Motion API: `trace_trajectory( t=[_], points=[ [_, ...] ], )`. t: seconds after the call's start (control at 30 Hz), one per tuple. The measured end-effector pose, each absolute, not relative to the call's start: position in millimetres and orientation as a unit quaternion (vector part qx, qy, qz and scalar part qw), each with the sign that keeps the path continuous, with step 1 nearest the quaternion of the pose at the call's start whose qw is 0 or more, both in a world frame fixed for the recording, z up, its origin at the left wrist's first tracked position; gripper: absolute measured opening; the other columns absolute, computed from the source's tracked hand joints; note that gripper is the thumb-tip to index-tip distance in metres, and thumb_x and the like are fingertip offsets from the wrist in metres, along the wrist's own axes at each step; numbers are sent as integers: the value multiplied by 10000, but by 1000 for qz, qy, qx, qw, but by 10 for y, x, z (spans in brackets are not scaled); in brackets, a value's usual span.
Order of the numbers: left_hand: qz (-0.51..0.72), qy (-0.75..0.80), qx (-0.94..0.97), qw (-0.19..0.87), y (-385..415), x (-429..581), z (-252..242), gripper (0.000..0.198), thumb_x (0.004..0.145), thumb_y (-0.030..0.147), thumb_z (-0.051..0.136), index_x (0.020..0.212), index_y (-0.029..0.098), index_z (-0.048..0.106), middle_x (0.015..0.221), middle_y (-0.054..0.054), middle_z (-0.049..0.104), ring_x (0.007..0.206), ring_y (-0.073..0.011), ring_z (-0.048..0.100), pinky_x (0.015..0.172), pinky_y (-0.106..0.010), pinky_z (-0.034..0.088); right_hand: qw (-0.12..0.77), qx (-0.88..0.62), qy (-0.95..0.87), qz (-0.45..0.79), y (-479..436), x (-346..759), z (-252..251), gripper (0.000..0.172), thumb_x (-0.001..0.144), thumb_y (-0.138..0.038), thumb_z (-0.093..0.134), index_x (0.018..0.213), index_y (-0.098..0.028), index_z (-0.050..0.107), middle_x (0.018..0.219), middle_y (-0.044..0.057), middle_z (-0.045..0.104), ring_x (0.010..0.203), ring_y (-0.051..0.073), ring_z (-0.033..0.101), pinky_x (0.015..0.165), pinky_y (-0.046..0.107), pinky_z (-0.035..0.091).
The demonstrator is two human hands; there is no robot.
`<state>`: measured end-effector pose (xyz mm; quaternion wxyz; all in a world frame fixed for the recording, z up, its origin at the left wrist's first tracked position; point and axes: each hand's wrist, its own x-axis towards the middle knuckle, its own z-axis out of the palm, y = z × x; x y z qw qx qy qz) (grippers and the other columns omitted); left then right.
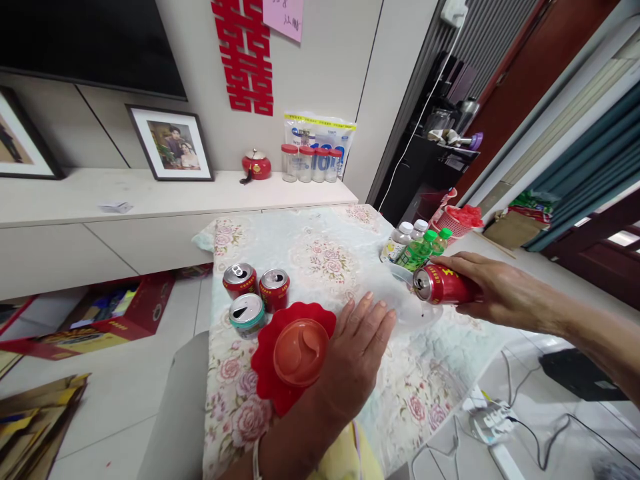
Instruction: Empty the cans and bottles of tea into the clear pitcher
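My right hand [487, 287] grips a red drink can [447, 285] tipped on its side, its opened top facing left. Below the can is a translucent plastic container [400, 310], whose exact shape I cannot make out. My left hand [357, 353] lies palm down with fingers stretched, the tips at the container's near left side; whether they touch it I cannot tell. Beside the left hand sits a red scalloped dish [267, 350] with an orange-red round piece [301, 352] in it. Two opened red cans [240, 280] and an opened teal-rimmed can [248, 316] stand behind the dish.
White-capped bottles [397, 241] and green-capped bottles [420, 250] stand at the back right of the flowered tablecloth [325, 257]. Behind it, a white cabinet [175, 197] carries red-lidded jars [306, 165] and a red pot [256, 165]. A power strip [493, 421] and cables lie on the floor at right.
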<state>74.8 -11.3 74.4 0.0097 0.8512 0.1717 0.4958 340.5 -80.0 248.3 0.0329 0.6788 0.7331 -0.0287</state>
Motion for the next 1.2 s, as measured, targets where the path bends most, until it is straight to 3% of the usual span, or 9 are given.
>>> trace_trajectory(
  t=[0.3, 0.8, 1.2],
  points=[
    [499, 175, 849, 7, -119, 750, 748, 439, 1011, -8, 412, 1370, 98, 641, 1364, -111, 737, 1413, -279, 605, 1168, -500, 542, 72, 674, 734, -46, -738, 3457, 2521, 693, 884, -240, 612, 1560, -246, 458, 1403, 137, 592, 1187, 292, 645, 1019, 447, 535],
    [486, 180, 855, 2, -129, 745, 732, 467, 989, -28, 440, 1388, 101, 645, 1393, -118, 718, 1463, -273, 559, 1228, -481, 484, 64, 657, 751, -13, -717, 3402, 2511, 688, 829, -222, 588, 1511, -165, 512, 1326, 157, 645, 1164, 307, 650, 990, 469, 534],
    [486, 180, 855, 6, -134, 740, 760, 457, 1002, -17, 426, 1375, 103, 662, 1387, -100, 730, 1437, -268, 588, 1237, -470, 494, 98, 652, 752, -8, -671, 3362, 2572, 685, 833, -168, 584, 1514, -188, 520, 1313, 151, 651, 1162, 322, 667, 977, 474, 552]
  ],
)
